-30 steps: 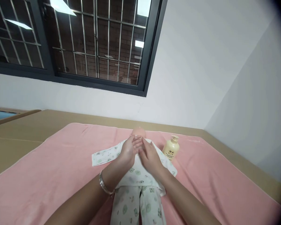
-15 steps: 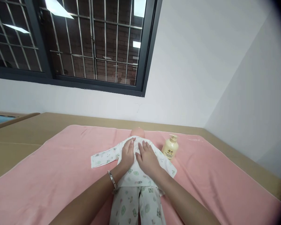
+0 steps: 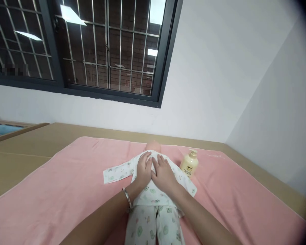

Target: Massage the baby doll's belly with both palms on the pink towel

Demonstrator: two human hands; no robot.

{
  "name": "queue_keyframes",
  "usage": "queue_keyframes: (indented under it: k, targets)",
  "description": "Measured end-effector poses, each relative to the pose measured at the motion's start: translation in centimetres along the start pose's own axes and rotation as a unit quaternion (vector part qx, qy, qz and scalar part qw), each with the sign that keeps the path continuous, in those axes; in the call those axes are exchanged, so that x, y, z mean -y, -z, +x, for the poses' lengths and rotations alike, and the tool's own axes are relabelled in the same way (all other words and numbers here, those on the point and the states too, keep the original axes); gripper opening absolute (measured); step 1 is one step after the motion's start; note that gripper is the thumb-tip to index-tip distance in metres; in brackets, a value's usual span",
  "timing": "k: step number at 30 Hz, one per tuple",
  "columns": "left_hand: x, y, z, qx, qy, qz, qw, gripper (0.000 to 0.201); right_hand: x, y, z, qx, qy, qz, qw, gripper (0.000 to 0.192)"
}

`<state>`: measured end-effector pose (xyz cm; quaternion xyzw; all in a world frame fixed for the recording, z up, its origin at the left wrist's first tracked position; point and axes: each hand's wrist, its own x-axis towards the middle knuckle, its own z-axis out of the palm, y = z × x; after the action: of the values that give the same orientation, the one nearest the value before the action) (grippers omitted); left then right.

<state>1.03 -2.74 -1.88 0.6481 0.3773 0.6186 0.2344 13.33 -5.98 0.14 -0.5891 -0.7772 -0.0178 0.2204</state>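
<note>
A baby doll in white printed clothes lies along the middle of a pink sheet [image 3: 73, 190], its rounded head [image 3: 153, 146] at the far end. Both palms rest on the upper part of its long-sleeved top [image 3: 153, 195]. My left hand [image 3: 143, 172], with a silver bracelet at the wrist, lies flat with fingers extended on the left half. On the right half, my right hand [image 3: 164, 173] lies flat, fingers slightly spread. The thumbs are close together. One sleeve [image 3: 118, 172] stretches out to the left. Below the top are matching trousers [image 3: 141, 224].
A pale yellow pump bottle [image 3: 189, 164] stands on the sheet right of the doll. Under the sheet is a tan surface [image 3: 73, 129] reaching the white wall [image 3: 206, 68]. A dark-framed window [image 3: 112, 93] with bars is above. Something blue [image 3: 5, 129] shows at far left.
The view has shifted slightly, so everything sits a little further right. My hands have drawn closer together on the doll's top, the right thumb now nearly meeting the left hand.
</note>
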Motion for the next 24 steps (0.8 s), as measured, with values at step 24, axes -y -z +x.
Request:
queue_keyframes:
  k: [24]
  targets:
    - [0.6,0.5,0.7,0.156,0.033,0.298,0.941,0.049,1.4,-0.1,-1.2,-0.002,-0.085,-0.007,0.996,0.055]
